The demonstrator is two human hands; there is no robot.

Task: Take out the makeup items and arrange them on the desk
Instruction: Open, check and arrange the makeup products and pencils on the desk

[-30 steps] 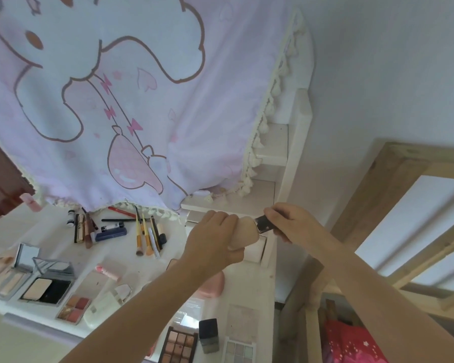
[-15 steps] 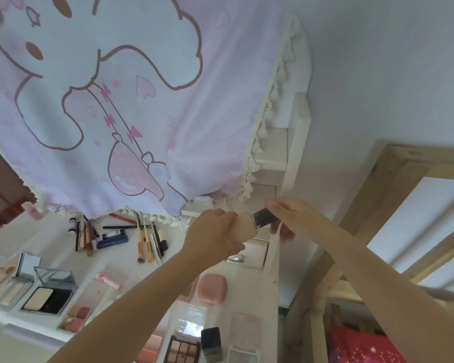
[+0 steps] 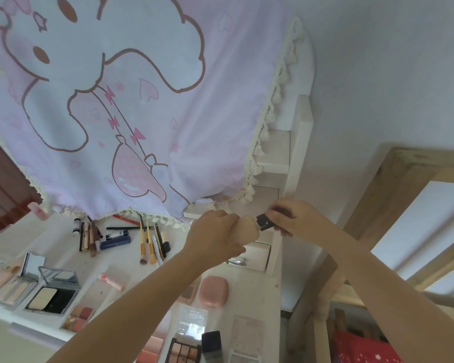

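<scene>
My left hand (image 3: 215,234) grips a beige tube of foundation (image 3: 245,230) held up over the right end of the white desk (image 3: 50,237). My right hand (image 3: 288,217) pinches the tube's black cap (image 3: 265,222). On the desk lie brushes and pencils (image 3: 151,242), open compacts (image 3: 50,286), a pink case (image 3: 213,290), eyeshadow palettes (image 3: 185,353) and a dark bottle (image 3: 211,345).
A pink cartoon curtain (image 3: 110,108) with a tassel fringe hangs over the desk's back. A small white drawer unit (image 3: 257,254) and white shelves (image 3: 296,158) stand at the right end. A wooden frame (image 3: 378,195) rises at the right.
Both hands with the tube have risen a little and the view has tilted. The black cap now shows slightly further from the tube's end.
</scene>
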